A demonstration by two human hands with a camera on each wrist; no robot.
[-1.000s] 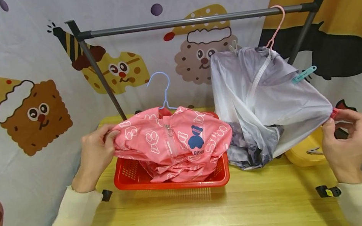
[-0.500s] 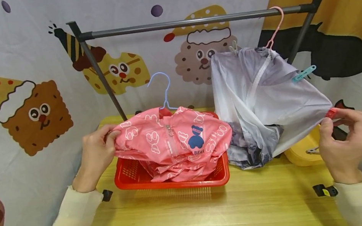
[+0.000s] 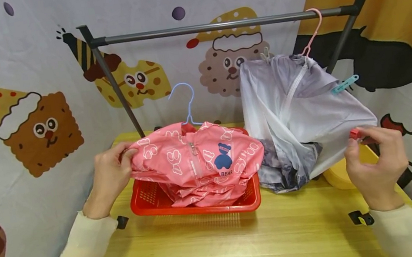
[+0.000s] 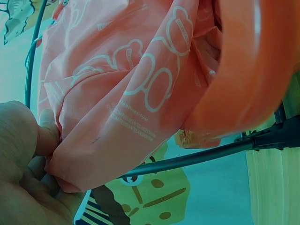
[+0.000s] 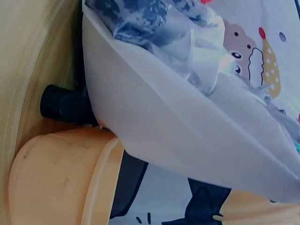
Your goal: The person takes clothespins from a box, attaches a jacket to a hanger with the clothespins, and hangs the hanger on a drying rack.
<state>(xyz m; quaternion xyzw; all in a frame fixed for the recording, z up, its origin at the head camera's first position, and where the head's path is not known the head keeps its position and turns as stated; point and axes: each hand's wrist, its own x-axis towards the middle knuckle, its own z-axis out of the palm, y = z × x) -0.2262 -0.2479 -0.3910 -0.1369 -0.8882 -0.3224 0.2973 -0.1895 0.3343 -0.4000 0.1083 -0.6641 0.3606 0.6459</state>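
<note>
My left hand (image 3: 112,177) pinches the left end of a pink jacket (image 3: 172,157) with white bear outlines. A blue hanger (image 3: 189,104) sits in its collar, and it droops into a red plastic basket (image 3: 198,212). In the left wrist view, thumb and fingers grip the pink fabric (image 4: 103,136). My right hand (image 3: 378,161) pinches a small red clothespin (image 3: 355,134), mostly hidden by the fingers, in front of the grey-white jacket (image 3: 289,103) on a pink hanger (image 3: 313,34). A teal clothespin (image 3: 345,84) and a pale clothespin (image 3: 266,54) are clipped to that jacket.
A dark metal rack (image 3: 192,29) spans the back, carrying the pink hanger near its right end. A yellow container (image 5: 61,178) stands below the grey-white jacket at right. All stand on a wooden table (image 3: 227,248), with a cartoon-printed cloth behind.
My right hand moves left with the red clothespin, away from the grey-white jacket's right edge, over the yellow container. The left hand and pink jacket stay still.
</note>
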